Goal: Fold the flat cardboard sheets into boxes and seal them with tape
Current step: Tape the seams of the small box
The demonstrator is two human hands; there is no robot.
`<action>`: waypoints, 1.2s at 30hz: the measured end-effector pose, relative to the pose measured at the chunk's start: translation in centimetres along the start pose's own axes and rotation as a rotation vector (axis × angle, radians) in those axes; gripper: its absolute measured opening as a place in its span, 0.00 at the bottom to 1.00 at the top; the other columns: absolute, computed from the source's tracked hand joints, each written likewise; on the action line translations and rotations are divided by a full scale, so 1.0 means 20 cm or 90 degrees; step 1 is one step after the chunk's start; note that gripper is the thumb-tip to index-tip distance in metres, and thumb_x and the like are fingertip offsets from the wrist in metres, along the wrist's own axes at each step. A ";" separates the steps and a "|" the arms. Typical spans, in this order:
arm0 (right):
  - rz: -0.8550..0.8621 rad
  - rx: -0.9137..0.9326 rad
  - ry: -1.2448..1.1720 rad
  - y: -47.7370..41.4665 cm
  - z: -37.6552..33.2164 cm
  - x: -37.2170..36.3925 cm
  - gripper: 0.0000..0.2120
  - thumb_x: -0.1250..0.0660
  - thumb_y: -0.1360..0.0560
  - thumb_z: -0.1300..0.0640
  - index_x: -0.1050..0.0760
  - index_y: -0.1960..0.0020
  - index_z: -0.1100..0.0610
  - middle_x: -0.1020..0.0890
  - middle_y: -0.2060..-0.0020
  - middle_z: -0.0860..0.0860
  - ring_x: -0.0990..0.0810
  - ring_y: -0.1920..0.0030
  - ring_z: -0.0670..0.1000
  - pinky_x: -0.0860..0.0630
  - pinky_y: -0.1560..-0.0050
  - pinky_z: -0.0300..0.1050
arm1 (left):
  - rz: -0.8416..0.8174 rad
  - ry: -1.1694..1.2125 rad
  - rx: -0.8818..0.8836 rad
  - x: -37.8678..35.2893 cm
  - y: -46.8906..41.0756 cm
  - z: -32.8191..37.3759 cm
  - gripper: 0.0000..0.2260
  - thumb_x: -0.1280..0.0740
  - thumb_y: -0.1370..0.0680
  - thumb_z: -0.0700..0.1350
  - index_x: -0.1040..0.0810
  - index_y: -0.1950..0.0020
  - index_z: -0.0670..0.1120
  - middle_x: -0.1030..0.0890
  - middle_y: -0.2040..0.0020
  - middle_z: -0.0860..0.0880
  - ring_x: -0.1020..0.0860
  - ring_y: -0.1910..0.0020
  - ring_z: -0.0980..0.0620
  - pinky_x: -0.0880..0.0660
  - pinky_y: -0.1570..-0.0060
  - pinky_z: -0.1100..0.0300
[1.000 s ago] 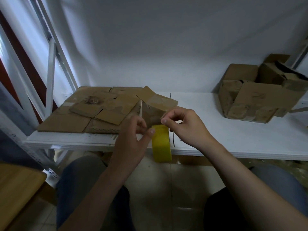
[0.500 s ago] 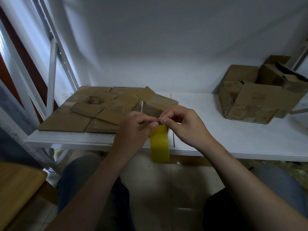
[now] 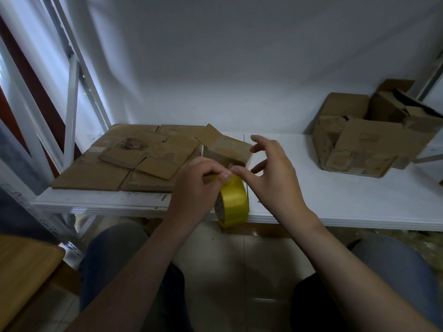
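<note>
A yellow tape roll (image 3: 233, 202) hangs at the front edge of the white shelf (image 3: 335, 197). My left hand (image 3: 199, 185) grips the roll's top, thumb and fingers curled over it. My right hand (image 3: 271, 176) is spread, its thumb tip touching the roll's top by my left fingertips, the other fingers lifted. Just behind the hands stands a small folded cardboard box (image 3: 227, 149). Flat cardboard sheets (image 3: 124, 164) lie stacked on the shelf's left part.
Several assembled cardboard boxes (image 3: 369, 137) sit at the shelf's right rear. White metal rack posts (image 3: 72, 97) rise at the left. A wooden surface (image 3: 24, 267) is at the lower left. My knees are below the shelf edge.
My right hand has let go of its pinch and spread its fingers. My left hand has closed over the top of the roll, which has tilted slightly.
</note>
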State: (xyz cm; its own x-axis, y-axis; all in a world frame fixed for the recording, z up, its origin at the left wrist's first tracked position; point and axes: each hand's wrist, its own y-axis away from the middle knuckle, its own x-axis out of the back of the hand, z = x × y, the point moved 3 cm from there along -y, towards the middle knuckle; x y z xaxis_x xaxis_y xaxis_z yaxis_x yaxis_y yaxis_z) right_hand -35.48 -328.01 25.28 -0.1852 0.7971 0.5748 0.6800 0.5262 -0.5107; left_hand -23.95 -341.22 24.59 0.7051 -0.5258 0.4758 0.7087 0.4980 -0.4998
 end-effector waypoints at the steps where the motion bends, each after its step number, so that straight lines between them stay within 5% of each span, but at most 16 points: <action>1: 0.019 0.011 -0.039 0.01 0.00 0.01 0.24 0.25 0.27 0.44 0.29 0.35 0.43 0.26 0.43 0.40 0.20 0.56 0.43 0.20 0.56 0.45 | -0.001 0.000 0.004 -0.01 0.00 -0.01 0.02 0.29 0.21 0.46 0.17 0.54 0.52 0.20 0.52 0.57 0.22 0.51 0.58 0.21 0.51 0.56; 4: 0.018 0.097 -0.101 0.04 0.00 0.03 0.09 0.25 0.25 0.53 0.19 0.46 0.47 0.25 0.45 0.45 0.21 0.51 0.44 0.23 0.55 0.37 | -0.003 -0.002 0.003 0.00 0.00 -0.02 0.03 0.31 0.21 0.50 0.18 0.54 0.54 0.20 0.52 0.57 0.22 0.50 0.58 0.21 0.51 0.53; 6: -0.025 0.100 -0.089 0.05 0.02 0.02 0.08 0.25 0.24 0.52 0.16 0.45 0.47 0.25 0.44 0.46 0.23 0.46 0.44 0.26 0.52 0.32 | -0.009 -0.004 -0.002 0.01 0.00 -0.02 0.04 0.31 0.20 0.50 0.17 0.54 0.53 0.21 0.51 0.57 0.23 0.49 0.58 0.22 0.52 0.57; 10: -0.087 0.107 -0.092 0.04 0.05 -0.01 0.10 0.27 0.24 0.49 0.14 0.43 0.47 0.24 0.44 0.46 0.23 0.41 0.47 0.23 0.50 0.40 | -0.033 -0.036 -0.037 0.02 0.01 0.02 0.03 0.30 0.21 0.48 0.16 0.53 0.52 0.22 0.49 0.53 0.24 0.48 0.58 0.28 0.53 0.65; 14: -0.112 0.100 -0.187 0.03 0.04 -0.01 0.06 0.25 0.24 0.56 0.13 0.48 0.49 0.19 0.49 0.45 0.19 0.48 0.50 0.21 0.54 0.47 | -0.022 -0.061 -0.039 0.04 0.00 0.05 0.01 0.28 0.24 0.51 0.17 0.55 0.55 0.25 0.49 0.55 0.26 0.49 0.65 0.34 0.55 0.78; 19: -0.077 0.092 -0.208 0.03 0.02 -0.03 0.03 0.25 0.25 0.60 0.13 0.54 0.54 0.16 0.56 0.46 0.18 0.53 0.48 0.24 0.57 0.37 | 0.042 -0.079 0.023 0.06 0.00 0.07 0.07 0.27 0.29 0.58 0.19 0.57 0.57 0.24 0.49 0.55 0.25 0.48 0.56 0.31 0.55 0.68; 24: -0.036 0.059 -0.191 0.04 0.00 -0.03 0.04 0.26 0.24 0.61 0.14 0.55 0.53 0.17 0.56 0.46 0.19 0.55 0.46 0.28 0.59 0.31 | -0.110 0.020 0.306 0.02 0.05 0.02 0.26 0.28 0.26 0.61 0.30 0.33 0.51 0.22 0.47 0.57 0.22 0.51 0.60 0.23 0.53 0.59; 26: -0.061 0.047 -0.177 0.04 0.00 -0.03 0.04 0.27 0.24 0.61 0.16 0.56 0.54 0.18 0.55 0.46 0.21 0.55 0.45 0.29 0.58 0.30 | -0.165 0.103 0.351 -0.01 0.05 0.01 0.28 0.28 0.24 0.57 0.30 0.27 0.49 0.21 0.44 0.54 0.19 0.53 0.58 0.22 0.59 0.66; 28: -0.107 0.033 -0.175 0.04 -0.01 -0.03 0.05 0.28 0.23 0.61 0.17 0.57 0.55 0.19 0.54 0.46 0.21 0.55 0.45 0.30 0.58 0.30 | -0.154 0.190 0.361 -0.02 0.05 0.00 0.29 0.26 0.24 0.51 0.30 0.25 0.48 0.19 0.48 0.55 0.17 0.53 0.56 0.20 0.59 0.68; 30: -0.139 0.011 -0.176 0.04 0.00 -0.02 0.05 0.28 0.24 0.60 0.17 0.59 0.54 0.20 0.53 0.46 0.22 0.54 0.45 0.29 0.58 0.31 | -0.140 0.224 0.358 -0.03 0.04 -0.02 0.31 0.24 0.26 0.48 0.30 0.25 0.50 0.16 0.49 0.52 0.16 0.49 0.53 0.18 0.53 0.60; 33: -0.156 -0.015 -0.157 0.03 0.02 -0.02 0.07 0.26 0.24 0.55 0.18 0.61 0.53 0.21 0.53 0.46 0.22 0.56 0.45 0.28 0.57 0.33 | -0.160 0.172 0.329 -0.03 0.04 -0.04 0.29 0.23 0.27 0.47 0.28 0.28 0.54 0.15 0.45 0.51 0.18 0.47 0.57 0.22 0.57 0.67; 36: -0.114 -0.047 -0.130 0.02 0.04 -0.04 0.06 0.25 0.25 0.53 0.18 0.60 0.52 0.21 0.53 0.45 0.22 0.56 0.44 0.26 0.57 0.35 | -0.170 0.179 0.327 -0.04 0.04 -0.05 0.29 0.23 0.26 0.47 0.28 0.26 0.52 0.15 0.43 0.50 0.18 0.44 0.54 0.19 0.45 0.54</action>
State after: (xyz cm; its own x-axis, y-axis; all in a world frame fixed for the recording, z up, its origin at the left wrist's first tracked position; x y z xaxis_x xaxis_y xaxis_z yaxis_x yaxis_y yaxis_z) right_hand -35.54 -328.20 24.14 -0.4406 0.7407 0.5072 0.6719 0.6468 -0.3608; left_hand -24.04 -341.04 23.15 0.5180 -0.8038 0.2926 0.8305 0.5545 0.0529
